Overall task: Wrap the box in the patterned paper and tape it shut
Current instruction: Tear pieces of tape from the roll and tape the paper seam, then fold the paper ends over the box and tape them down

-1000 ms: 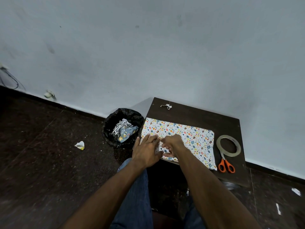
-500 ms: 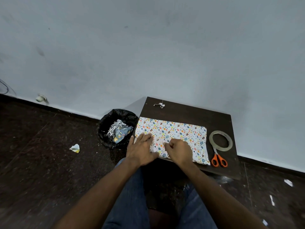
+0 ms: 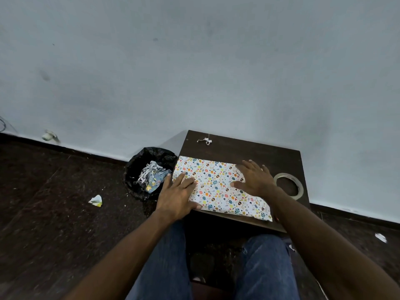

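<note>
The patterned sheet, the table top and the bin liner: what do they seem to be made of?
Patterned sheet: thin matte paper, probably; it lies flat with a crisp edge.
Table top: dark brown wood or wood-look laminate, dull finish; which one is unclear.
Bin liner: thin black plastic film, crinkled and slightly glossy.

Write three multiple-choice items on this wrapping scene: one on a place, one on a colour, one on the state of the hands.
1. Where is the tape roll?
A. On the table, right of the patterned paper
B. In the bin
C. On the floor

2. What colour is the bin liner?
A. White
B. Black
C. Blue

3. How are the hands?
A. Both fists
B. One grips tape
C. Both flat on the paper

Answers: 1 A, the roll lies beside the sheet's right end. 2 B, the bag is black. 3 C, left hand and right hand press with straight fingers.
</note>
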A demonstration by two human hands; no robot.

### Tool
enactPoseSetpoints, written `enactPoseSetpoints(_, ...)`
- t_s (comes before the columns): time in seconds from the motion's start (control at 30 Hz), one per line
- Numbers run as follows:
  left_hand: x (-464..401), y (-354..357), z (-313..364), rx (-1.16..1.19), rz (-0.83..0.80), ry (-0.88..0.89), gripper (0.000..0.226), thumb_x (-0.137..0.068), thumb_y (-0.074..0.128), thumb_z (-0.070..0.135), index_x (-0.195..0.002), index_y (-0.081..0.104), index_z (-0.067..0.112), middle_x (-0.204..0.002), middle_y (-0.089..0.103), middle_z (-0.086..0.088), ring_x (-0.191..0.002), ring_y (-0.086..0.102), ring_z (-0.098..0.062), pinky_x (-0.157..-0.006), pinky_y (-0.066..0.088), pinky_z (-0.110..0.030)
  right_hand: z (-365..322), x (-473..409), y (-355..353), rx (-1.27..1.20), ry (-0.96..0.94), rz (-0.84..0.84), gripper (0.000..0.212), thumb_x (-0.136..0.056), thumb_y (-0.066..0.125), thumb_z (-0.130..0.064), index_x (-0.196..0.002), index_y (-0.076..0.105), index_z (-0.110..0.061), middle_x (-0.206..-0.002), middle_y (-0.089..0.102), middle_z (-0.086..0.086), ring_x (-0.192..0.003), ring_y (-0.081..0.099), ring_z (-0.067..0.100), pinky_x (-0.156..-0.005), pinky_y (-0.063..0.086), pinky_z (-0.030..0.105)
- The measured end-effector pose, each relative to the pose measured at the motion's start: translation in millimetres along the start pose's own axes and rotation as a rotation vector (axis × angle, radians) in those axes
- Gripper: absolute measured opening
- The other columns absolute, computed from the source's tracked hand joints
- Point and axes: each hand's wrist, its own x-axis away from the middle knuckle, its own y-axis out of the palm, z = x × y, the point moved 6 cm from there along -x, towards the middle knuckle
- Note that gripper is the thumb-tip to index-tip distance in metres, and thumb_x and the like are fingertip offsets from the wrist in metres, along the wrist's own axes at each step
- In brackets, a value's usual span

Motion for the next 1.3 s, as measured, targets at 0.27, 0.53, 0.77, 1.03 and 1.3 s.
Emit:
enactPoseSetpoints(0.27,-12,0,-18,-0.004,0.083,0.033,0.066,-0.096,0.049,0.05,-0.154,0.026,0.027,-0.162,0.015,0.014,-0.152,-0.002,-0.017,-0.115,-0.016,-0.046,-2,-2,2,-0.147,0.112,-0.008,0.084,-0.084,0.056,-0.071,-0.149,0.031,-0.024,-0.154,0.037,0.005,-0.139,0.037,0.029,-0.116,0.028,0.055)
enactPoseSetpoints(0.53,5,6,-23,0.086,0.456,-0.221,0.037,-0.074,0.082,0.033,-0.108,0.072,0.025,-0.117,0.066,0.001,-0.118,0.053,-0.024,-0.102,0.028,-0.045,-8,25,15,-0.237,0.256,0.066,0.089,-0.079,0.053,-0.079,-0.148,0.033,-0.026,-0.149,0.039,0.004,-0.135,0.037,0.028,-0.106,0.04,0.047)
enactPoseSetpoints(0.77,3,17,-7,0.496,0.306,-0.46,0.031,-0.099,0.05,0.035,-0.118,0.065,0.016,-0.117,0.062,-0.006,-0.11,0.056,-0.025,-0.089,0.047,-0.04,-22,68,34,-0.398,0.405,0.154,0.089,-0.074,0.048,-0.086,-0.135,0.042,-0.021,-0.135,0.045,0.005,-0.125,0.042,0.028,-0.09,0.048,0.044)
enactPoseSetpoints(1.03,-9,23,15,0.745,0.28,-0.322,0.031,-0.099,0.051,0.024,-0.127,0.062,0.016,-0.114,0.063,-0.007,-0.108,0.059,-0.026,-0.087,0.048,-0.035,-22,94,54,-0.494,0.484,0.179,0.079,-0.075,0.051,-0.084,-0.124,0.042,-0.022,-0.124,0.056,0.002,-0.111,0.058,0.027,-0.08,0.051,0.039)
enactPoseSetpoints(1.3,-29,24,23,0.791,-0.133,-0.062,0.083,-0.095,0.063,0.033,-0.157,0.009,0.02,-0.164,0.006,0.005,-0.149,0.017,-0.014,-0.121,0.017,-0.035,-14,74,44,-0.547,0.474,0.209,0.091,-0.076,0.057,-0.079,-0.143,0.03,-0.023,-0.137,0.053,0.007,-0.117,0.057,0.035,-0.087,0.049,0.043)
